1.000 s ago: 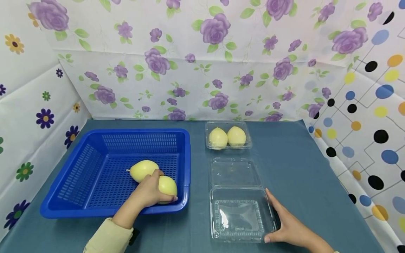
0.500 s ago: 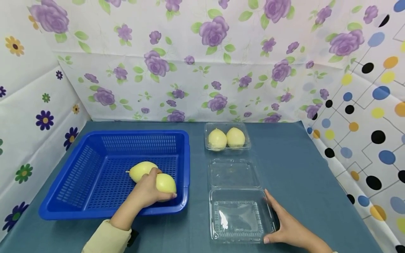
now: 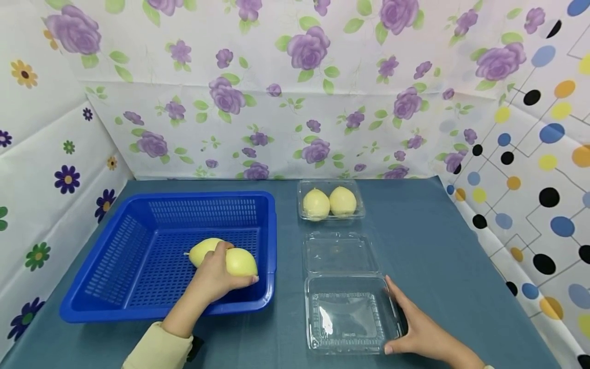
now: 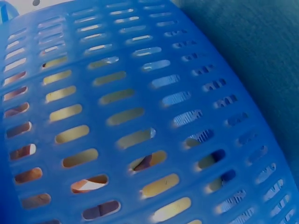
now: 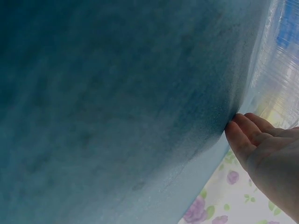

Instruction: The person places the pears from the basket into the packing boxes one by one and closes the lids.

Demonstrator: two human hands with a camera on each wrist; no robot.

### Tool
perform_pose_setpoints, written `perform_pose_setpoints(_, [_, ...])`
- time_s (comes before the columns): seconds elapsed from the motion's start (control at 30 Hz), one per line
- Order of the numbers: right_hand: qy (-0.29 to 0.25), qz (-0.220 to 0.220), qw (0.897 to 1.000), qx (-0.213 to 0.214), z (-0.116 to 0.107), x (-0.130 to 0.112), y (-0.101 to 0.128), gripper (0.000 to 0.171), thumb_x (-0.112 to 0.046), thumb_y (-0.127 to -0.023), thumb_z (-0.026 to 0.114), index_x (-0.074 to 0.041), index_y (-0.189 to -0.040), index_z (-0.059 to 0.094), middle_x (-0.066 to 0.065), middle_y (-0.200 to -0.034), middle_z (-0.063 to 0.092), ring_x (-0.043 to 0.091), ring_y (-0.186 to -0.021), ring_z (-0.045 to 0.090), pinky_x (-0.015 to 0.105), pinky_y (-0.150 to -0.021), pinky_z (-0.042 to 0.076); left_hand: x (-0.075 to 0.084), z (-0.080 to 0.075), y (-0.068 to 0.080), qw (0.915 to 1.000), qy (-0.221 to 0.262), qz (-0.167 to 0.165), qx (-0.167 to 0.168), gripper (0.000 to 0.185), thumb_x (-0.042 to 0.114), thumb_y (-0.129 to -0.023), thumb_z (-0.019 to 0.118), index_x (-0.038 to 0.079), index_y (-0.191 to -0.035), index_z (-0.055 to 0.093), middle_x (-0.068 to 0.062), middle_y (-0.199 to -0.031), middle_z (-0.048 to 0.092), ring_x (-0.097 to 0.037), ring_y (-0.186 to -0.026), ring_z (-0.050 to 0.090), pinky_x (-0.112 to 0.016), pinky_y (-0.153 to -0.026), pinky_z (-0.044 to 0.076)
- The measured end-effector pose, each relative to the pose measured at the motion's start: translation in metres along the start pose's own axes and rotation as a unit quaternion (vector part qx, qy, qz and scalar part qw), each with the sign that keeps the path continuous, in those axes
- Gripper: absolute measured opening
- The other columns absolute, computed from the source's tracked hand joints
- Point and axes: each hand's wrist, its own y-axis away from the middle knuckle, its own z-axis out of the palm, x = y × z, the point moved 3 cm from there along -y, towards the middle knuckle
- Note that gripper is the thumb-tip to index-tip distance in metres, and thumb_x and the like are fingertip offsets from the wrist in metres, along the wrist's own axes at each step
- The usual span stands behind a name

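Note:
In the head view, my left hand (image 3: 215,274) reaches into the blue plastic basket (image 3: 272,246) and grips a pale yellow-green pear (image 3: 241,262), thumb at its near side and fingers over its left end. A second pear (image 3: 203,250) with a short stem lies just behind, partly covered by the hand. Through the slots of the basket wall (image 4: 154,98), the left wrist view gives glimpses of fingers and yellow fruit. My right hand (image 3: 419,328) touches the right side of an open clear clamshell box (image 3: 348,315), thumb and fingers spread and fairly straight along its edge.
The clamshell's lid (image 3: 341,253) lies folded back behind its base. Farther back stands another clear box (image 3: 332,214) holding two pears (image 3: 343,201). Patterned cloth walls (image 3: 276,128) close off the back and both sides of the blue-green tabletop (image 3: 415,236).
The gripped pear and my left hand have risen slightly within the basket. My right hand and the open clamshell have stayed in place; the head view has shifted a little.

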Motion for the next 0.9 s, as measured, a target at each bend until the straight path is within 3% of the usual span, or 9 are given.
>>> perform_pose_setpoints(0.2, [-0.007, 0.012, 1.0, -0.003, 0.0004, 0.0032, -0.0001, 0.12, -0.029, -0.073, 0.082, -0.015, -0.154, -0.007, 0.029, -0.154, 0.011, 0.052, -0.135, 0.023, 0.067, -0.096, 0.036, 0.0018, -0.0003, -0.001, 0.9997, 0.015, -0.002, 0.019, 0.091, 0.043, -0.064, 0.084, -0.002, -0.131, 0.042, -0.03, -0.113, 0.053, -0.035, -0.091, 0.058, -0.043, -0.067, 0.052])
perform_pose_setpoints(0.9, [-0.016, 0.004, 1.0, -0.003, 0.0009, 0.0008, -0.0001, 0.119, -0.027, -0.075, 0.081, -0.015, -0.154, -0.008, 0.032, -0.154, 0.007, 0.056, -0.134, 0.021, 0.072, -0.093, 0.032, 0.0025, 0.0018, -0.0022, 0.9993, 0.019, -0.011, 0.03, 0.097, 0.045, -0.065, 0.083, -0.011, -0.131, 0.038, -0.028, -0.113, 0.054, -0.032, -0.088, 0.059, -0.043, -0.068, 0.053])
